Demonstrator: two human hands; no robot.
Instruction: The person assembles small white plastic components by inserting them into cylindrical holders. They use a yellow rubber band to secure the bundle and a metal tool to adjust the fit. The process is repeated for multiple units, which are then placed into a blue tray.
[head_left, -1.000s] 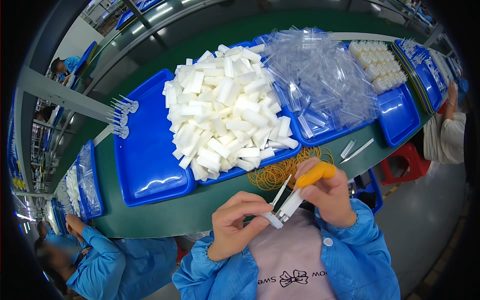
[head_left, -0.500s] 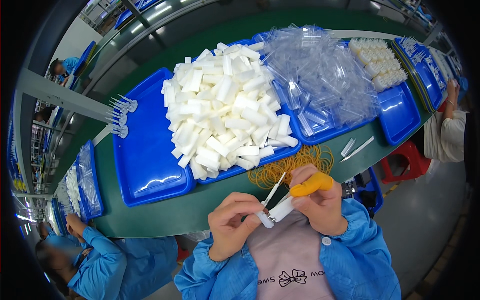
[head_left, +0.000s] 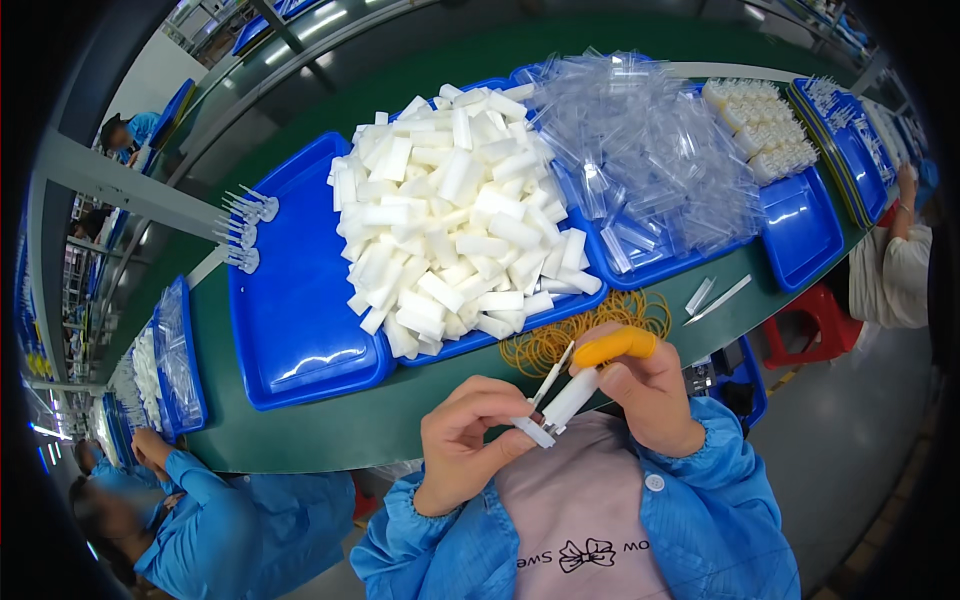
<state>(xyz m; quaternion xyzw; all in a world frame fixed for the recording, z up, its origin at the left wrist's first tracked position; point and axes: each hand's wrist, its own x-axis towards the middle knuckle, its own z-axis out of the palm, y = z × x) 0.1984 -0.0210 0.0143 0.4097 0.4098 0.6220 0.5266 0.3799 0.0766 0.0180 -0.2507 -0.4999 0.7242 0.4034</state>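
Observation:
My left hand (head_left: 465, 440) pinches the flat base of a small white plastic part (head_left: 535, 432) in front of my chest. A thin white stem (head_left: 554, 372) rises from this part toward the table. My right hand (head_left: 655, 400), with an orange finger cot (head_left: 615, 345) on one finger, grips the upper end of a white foam-like sleeve (head_left: 570, 398). The sleeve stands tilted beside the stem, its lower end close against the base. Small metallic bits show where the two meet, too small to make out.
Beyond my hands lie orange rubber bands (head_left: 545, 345). Blue trays hold a heap of white foam pieces (head_left: 460, 220) and clear plastic sleeves (head_left: 650, 150). White spiked parts (head_left: 242, 235) rest on the left tray's rim (head_left: 250, 340). A co-worker (head_left: 230, 520) sits at left.
My right hand has shifted slightly up and left. The white sleeve now stands steeper, nearer the thin stem, and the base in my left hand has turned.

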